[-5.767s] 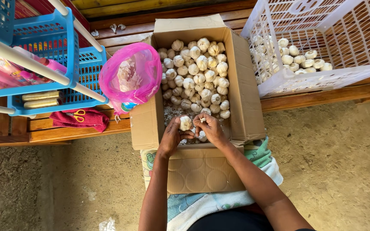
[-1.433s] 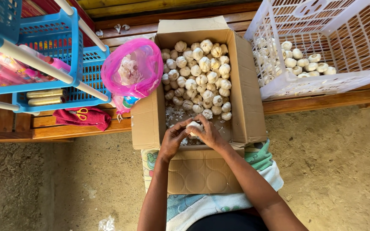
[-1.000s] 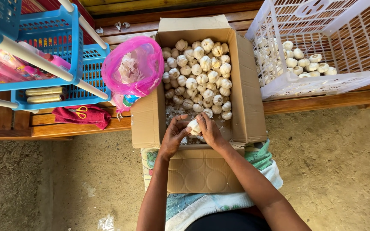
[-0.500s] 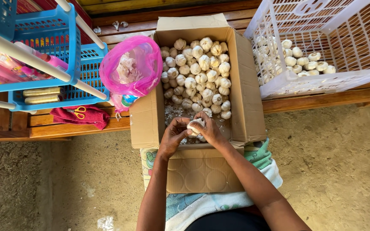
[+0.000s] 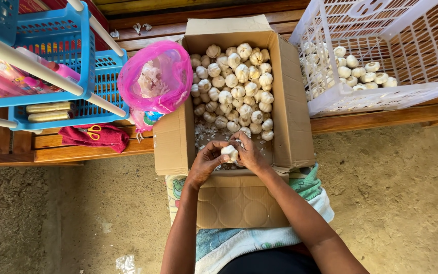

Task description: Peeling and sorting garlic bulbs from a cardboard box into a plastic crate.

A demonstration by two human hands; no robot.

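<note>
A rough dirt floor (image 5: 406,203) fills the lower part of the view, and a low wooden bench (image 5: 371,119) runs across the top. A cardboard box (image 5: 295,101) sits open in front of the person, its far end against the bench and its near flap folded down over a patterned cloth (image 5: 310,187) on the person's lap. The far half of the box is packed with whole garlic bulbs (image 5: 239,76); the near half shows loose papery skins (image 5: 209,134) on the bottom.

Both hands meet over the near end of the box. The left hand (image 5: 205,163) and the right hand (image 5: 249,152) together hold one garlic bulb (image 5: 229,151), fingers curled closely around it from either side, with the white top of the bulb showing between them.

A pink plastic bag (image 5: 155,76) with garlic skins inside hangs open just beside the box's left wall, touching it. Further left on the bench stands a blue plastic basket (image 5: 72,61), and below it lies a red cloth (image 5: 95,136) with yellow-handled scissors (image 5: 93,132) on it. To the right, a white plastic crate (image 5: 381,56) rests on the bench, holding more garlic bulbs in its lower corner.
</note>
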